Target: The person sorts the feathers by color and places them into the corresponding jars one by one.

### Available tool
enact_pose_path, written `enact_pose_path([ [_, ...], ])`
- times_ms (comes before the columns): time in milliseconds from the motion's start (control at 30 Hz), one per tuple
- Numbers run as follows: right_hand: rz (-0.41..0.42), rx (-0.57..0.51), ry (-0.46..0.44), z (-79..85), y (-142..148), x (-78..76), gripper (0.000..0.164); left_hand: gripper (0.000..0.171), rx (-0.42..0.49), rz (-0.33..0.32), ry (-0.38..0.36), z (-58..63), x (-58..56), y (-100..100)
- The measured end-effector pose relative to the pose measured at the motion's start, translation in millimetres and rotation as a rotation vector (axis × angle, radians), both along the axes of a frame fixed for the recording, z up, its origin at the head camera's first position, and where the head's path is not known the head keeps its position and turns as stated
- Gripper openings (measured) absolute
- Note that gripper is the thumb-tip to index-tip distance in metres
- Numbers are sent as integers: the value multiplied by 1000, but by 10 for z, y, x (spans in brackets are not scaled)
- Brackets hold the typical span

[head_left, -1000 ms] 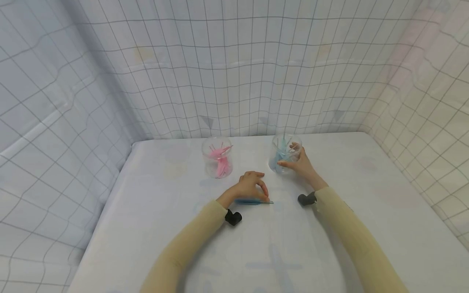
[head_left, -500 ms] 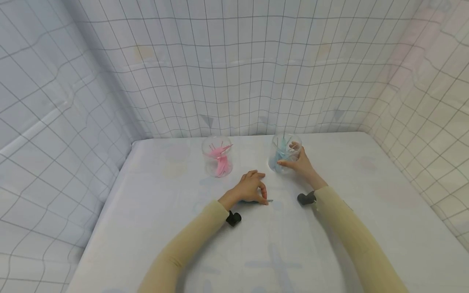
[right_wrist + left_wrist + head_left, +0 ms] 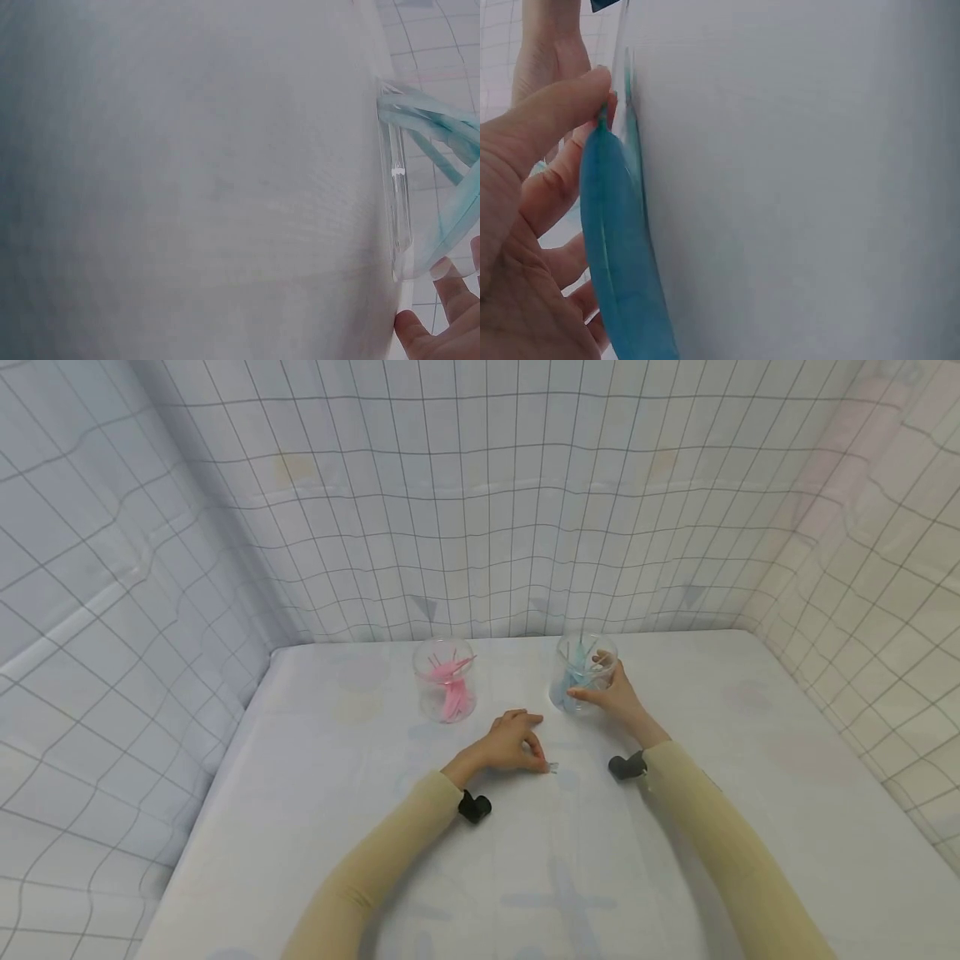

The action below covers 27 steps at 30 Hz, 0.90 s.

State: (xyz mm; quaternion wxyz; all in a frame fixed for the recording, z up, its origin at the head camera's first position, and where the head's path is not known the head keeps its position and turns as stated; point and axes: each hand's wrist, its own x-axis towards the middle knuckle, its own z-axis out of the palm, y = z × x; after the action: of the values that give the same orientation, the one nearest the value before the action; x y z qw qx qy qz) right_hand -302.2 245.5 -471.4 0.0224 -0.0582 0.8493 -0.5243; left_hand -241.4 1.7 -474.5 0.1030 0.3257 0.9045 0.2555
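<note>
My left hand pinches a blue feather by its quill between thumb and index finger, low over the table. In the left wrist view the feather's vane hangs beside the palm, and a thin teal strip shows right behind it. From the head view only the quill tip pokes out past the fingertips. Farther back, my right hand holds a clear round cup of light blue feathers, with the thumb in front and fingers at its far side.
A second clear cup with several pink feathers stands to the left, near the table's back edge. White grid-patterned curtains rise behind and on both sides of the white table. Each wrist carries a black camera.
The blue feather showed below my left hand a second ago; now the hand covers all but its quill tip, and the thumb and index finger pinch it. My right hand has stayed at the cup.
</note>
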Motion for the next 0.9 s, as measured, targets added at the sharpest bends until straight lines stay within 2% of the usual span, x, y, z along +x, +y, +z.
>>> enact_pose_path([
  [100, -2, 1, 0, 2, 0, -3, 105, 13, 36, 9, -13, -3, -40, -12],
  [267, -13, 14, -5, -5, -5, -12, 105, 14, 135, 41, -61, 75, -110, -20],
  [500, -6, -3, 0, -8, -1, -16, 103, 19, 338, 123, -93, 328, -204, 39],
  [600, 2, -25, 3, -10, -3, -16, 103, 24, 440, 172, -104, 452, -255, 81],
  [767, 4, -38, -3, -5, -9, -2, 104, 31, 630, 249, -117, 577, -404, 172],
  [900, -1, -38, -13, -1, -12, 11, 104, 31, 809, 308, -167, 673, -480, 254],
])
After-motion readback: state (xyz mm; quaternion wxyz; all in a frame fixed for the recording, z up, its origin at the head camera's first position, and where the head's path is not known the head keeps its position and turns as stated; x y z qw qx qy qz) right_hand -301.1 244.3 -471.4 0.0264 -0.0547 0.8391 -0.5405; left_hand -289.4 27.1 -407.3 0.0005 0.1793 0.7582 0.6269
